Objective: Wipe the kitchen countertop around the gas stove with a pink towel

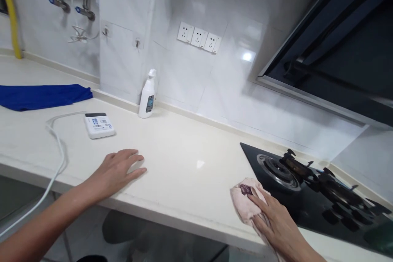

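My right hand (273, 217) presses a pale pink cloth (244, 202) with a dark printed patch against the countertop, close to the left corner of the gas stove (264, 172). Part of the cloth bunches under the fingers and trails toward the counter's front edge. Over on the left, my left hand (118, 170) rests at the countertop (184, 163) with its fingers apart and nothing in them. A white power bank (100, 126) with a cable lies beyond that hand. Against the back wall stands a white spray bottle (147, 96) with a dark label.
A blue cloth (43, 96) lies at the far left. The white cable (58, 147) crosses the counter and hangs over its front edge. Wall sockets (199, 37) sit above the counter. A dark range hood (337, 49) juts out above the stove.
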Available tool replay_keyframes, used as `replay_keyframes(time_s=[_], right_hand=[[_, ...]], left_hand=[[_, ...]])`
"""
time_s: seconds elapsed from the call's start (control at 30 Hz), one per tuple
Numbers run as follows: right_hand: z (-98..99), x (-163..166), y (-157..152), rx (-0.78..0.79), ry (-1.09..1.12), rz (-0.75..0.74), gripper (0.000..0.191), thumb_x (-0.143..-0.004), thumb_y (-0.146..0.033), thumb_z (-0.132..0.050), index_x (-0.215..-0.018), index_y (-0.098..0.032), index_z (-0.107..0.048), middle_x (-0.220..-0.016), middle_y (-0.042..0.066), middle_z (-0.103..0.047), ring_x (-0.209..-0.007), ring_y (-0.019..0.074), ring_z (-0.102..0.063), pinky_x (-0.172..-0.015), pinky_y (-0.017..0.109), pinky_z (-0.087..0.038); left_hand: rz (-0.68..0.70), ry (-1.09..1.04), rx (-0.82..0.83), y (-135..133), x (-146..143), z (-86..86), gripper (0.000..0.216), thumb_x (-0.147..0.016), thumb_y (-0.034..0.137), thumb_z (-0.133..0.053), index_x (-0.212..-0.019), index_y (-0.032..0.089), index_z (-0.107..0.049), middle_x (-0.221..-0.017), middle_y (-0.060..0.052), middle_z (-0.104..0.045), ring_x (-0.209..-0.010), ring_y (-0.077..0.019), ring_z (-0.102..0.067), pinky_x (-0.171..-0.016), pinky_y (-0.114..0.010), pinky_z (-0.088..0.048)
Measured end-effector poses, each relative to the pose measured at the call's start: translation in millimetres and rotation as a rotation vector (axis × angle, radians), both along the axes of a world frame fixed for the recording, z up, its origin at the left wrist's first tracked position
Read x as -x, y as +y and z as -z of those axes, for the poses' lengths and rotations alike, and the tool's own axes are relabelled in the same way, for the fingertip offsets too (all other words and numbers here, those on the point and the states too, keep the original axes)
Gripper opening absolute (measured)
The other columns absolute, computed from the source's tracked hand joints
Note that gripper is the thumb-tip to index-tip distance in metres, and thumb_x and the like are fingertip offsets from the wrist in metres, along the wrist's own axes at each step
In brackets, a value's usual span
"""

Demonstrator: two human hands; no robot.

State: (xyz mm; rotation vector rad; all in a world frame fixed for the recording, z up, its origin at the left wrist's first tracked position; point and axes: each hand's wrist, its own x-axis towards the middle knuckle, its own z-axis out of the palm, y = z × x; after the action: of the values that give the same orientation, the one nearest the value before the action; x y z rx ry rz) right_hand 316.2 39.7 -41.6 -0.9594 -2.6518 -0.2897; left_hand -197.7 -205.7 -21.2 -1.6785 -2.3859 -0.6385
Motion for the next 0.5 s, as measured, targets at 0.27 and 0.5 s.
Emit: replay_keyframes(time_s=[0.27, 0.5], right_hand=[[-7.1, 55.8, 69.3, -0.018, -0.025, 0.156, 0.052, -0.100, -0.049, -0.041, -0.145, -0.034, -0.062, -0.153, 0.009, -0.054, -0.137, 0.0337, -0.054, -0.106, 0.052, -0.050], [-27.4, 159.4, 169.8, 0.083, -0.064, 0.491, 0.061, -0.103, -0.053, -0.030, -0.153, -0.027, -0.052, -0.147, 0.017, -0.054, -0.126, 0.0395, -0.057, -0.104, 0.059, -0.044]], left_hand=[[0.039, 0.120, -0.052, -5.3, 3.1, 19.6, 0.057, -0.093, 0.069, -0.052, -0.129, 0.029, -0.070, -0.147, -0.011, -0.064, -0.140, -0.0384, -0.053, -0.110, -0.055, -0.041], [0.051, 0.100, -0.069, -9.0, 4.0, 30.5, 0.047, -0.093, 0.066, -0.058, -0.131, 0.039, -0.067, -0.148, -0.004, -0.063, -0.141, -0.0401, -0.051, -0.110, -0.061, -0.043]])
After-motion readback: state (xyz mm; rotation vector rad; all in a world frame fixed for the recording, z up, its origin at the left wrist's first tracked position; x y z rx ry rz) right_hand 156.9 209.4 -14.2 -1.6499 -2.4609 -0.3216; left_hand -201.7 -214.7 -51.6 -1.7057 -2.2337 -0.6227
